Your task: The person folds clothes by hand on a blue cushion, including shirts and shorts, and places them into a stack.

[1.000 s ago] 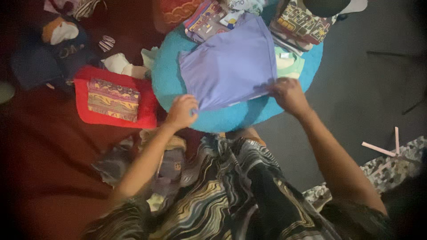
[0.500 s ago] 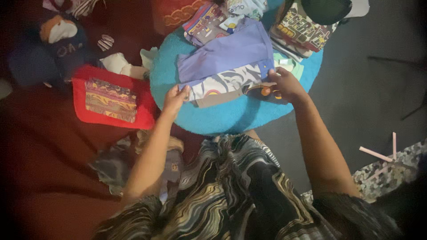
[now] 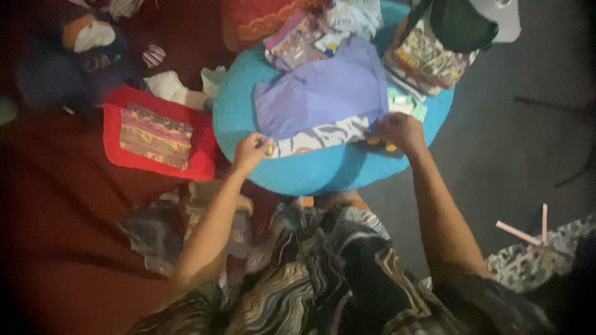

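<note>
The purple shirt (image 3: 323, 93) lay on the round blue cushion (image 3: 310, 170), near the middle, w/ a white patterned part showing along its near edge at 6 o'clock. The left hand (image 3: 251, 152) was at the shirt's 8 o'clock corner, fingers pinched shut on the cloth edge. The right hand (image 3: 403, 131) was at the shirt's 4 o'clock corner, fingers curled down on the cloth there; it looked like a grip, but the fingertips were hidden, so can't tell for sure. Both arms reached out from the bottom, over a swirly patterned dress (image 3: 329, 279).

At 12 o'clock from the shirt sat a small folded printed cloth (image 3: 292, 40), touching the shirt's far edge. At 2 o'clock was a stack of folded clothes (image 3: 422, 62) w/ a dark cap (image 3: 462, 25) on top. At 9 o'clock, off the cushion, a red cloth (image 3: 115, 139) lay on the floor w/ a striped folded cloth (image 3: 155, 135) on it. A white cloth (image 3: 171, 90) lay btwn the red one & the cushion. Pink sticks (image 3: 521, 232) lay on the grey floor at 4 o'clock, well apart from the hands.
</note>
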